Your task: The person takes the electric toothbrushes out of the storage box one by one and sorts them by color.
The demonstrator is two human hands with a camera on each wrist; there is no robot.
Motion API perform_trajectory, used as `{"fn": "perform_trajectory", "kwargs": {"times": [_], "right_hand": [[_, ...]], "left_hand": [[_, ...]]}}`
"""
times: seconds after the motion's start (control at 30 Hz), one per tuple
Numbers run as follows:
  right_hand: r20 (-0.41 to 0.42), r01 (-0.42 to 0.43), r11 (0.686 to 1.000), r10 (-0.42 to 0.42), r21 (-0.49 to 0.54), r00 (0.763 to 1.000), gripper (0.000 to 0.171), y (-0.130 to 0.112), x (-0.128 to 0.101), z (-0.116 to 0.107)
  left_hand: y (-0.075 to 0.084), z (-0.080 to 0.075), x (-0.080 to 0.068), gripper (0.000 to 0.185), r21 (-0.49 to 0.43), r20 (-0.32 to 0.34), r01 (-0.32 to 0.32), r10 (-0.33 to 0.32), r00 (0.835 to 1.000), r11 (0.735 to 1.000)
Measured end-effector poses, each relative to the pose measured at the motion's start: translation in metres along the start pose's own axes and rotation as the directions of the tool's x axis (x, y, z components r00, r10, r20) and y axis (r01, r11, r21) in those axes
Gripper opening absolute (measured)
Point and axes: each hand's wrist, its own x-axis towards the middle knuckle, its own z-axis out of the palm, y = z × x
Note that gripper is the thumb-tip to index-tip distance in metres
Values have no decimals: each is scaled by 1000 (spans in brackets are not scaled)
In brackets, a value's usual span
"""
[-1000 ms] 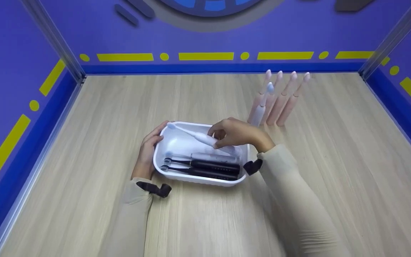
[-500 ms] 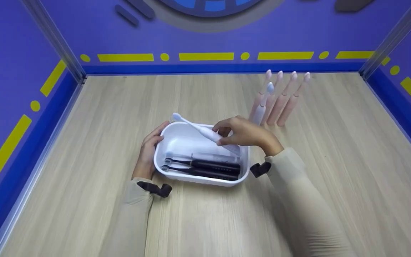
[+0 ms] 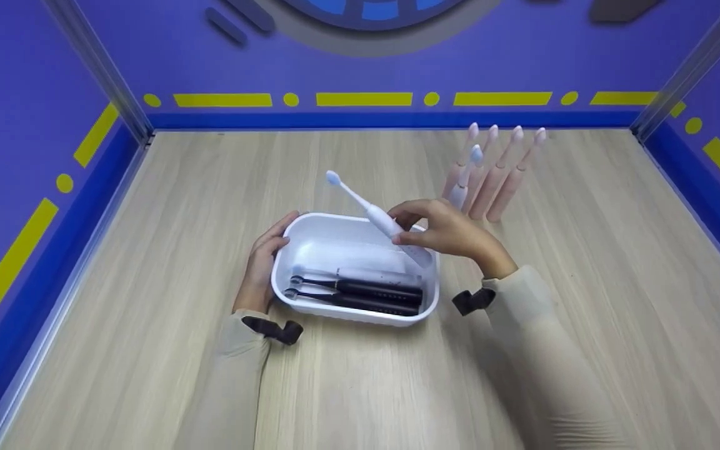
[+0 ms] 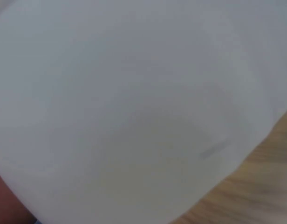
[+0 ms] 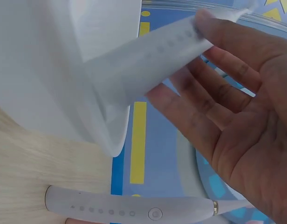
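Note:
My right hand (image 3: pixel 447 234) pinches a white electric toothbrush (image 3: pixel 385 222) by its handle, tilted with the brush head up and left. Its lower end is still within the rim of a white plastic container (image 3: pixel 347 317). The right wrist view shows thumb and fingertips on the handle (image 5: pixel 157 56). My left hand (image 3: pixel 260 265) grips the container's left end, thumb at the rim. Inside lie two black electric toothbrushes (image 3: pixel 379 289) and a pale one (image 3: pixel 375 275), side by side. The container wall (image 4: pixel 143 102) fills most of the left wrist view.
Behind my right hand, a white electric toothbrush (image 3: pixel 458 195) stands upright, with several pink ones (image 3: pixel 505 187) close around it. Blue walls (image 3: pixel 360 75) with yellow markings border the wooden table (image 3: pixel 210 187) at the back and sides.
My right hand has drawn the white toothbrush up and to the right, and its head now rises above the container's far rim. The left hand and container have hardly moved.

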Motion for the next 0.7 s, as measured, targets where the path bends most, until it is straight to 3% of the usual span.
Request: {"fn": "perform_trajectory", "kwargs": {"times": [0.23, 0.47, 0.7], "right_hand": [[-142, 30, 998, -22, 54, 990, 35, 3, -10, -4], [-295, 40, 995, -12, 90, 955, 37, 6, -19, -5], [-370, 28, 994, 12, 103, 929, 38, 8, -24, -6]], "left_hand": [[0, 3, 0, 55, -27, -17, 23, -23, 1000, 999], [2, 5, 0, 54, -45, -16, 30, -30, 999, 999], [1, 4, 0, 54, -40, -23, 35, -36, 999, 999]]}}
